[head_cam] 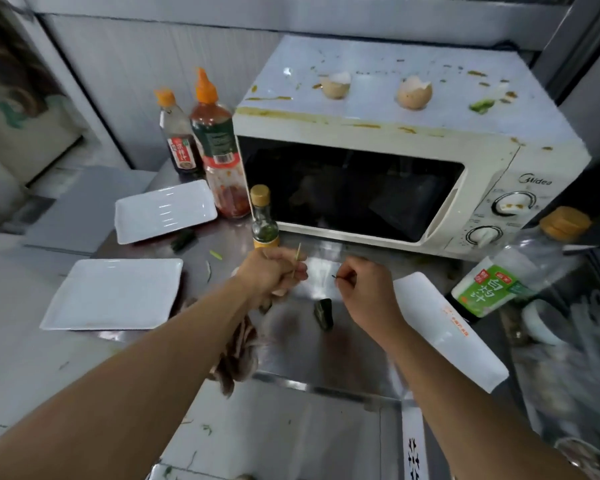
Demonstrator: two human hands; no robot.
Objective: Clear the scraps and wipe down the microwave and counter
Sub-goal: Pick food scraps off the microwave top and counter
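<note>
two hands worked close together over the steel counter [343,355], just in front of the microwave [395,174]. the left hand [272,273] was closed in a fist around a thin wooden toothpick [297,259], which stood nearly upright out of the fingers, with what looked like a striped cloth [238,358] hanging below the wrist. the right hand [364,289] was pinched narrow on a small dark scrap [335,277] at its fingertips, a little apart from the left. just below and between them a dark green scrap [323,313] lay on bare metal, with open counter around it down to the front edge. a small glass bottle [264,218] stood just behind the left hand, close to the microwave door. a white board [447,327] lay beside the right forearm, its corner overhanging the counter's edge. two white rectangular plates [115,292] [163,211] sat to the left, the nearer one reaching past the counter's left edge, with green bits near them. two sauce bottles [181,133] [219,143] stood at the microwave's left side, a large plastic bottle [506,275] leaned at its right. on the stained microwave top sat two eggshell halves [336,84] [414,93] and a green scrap [480,106] near the right edge.
</note>
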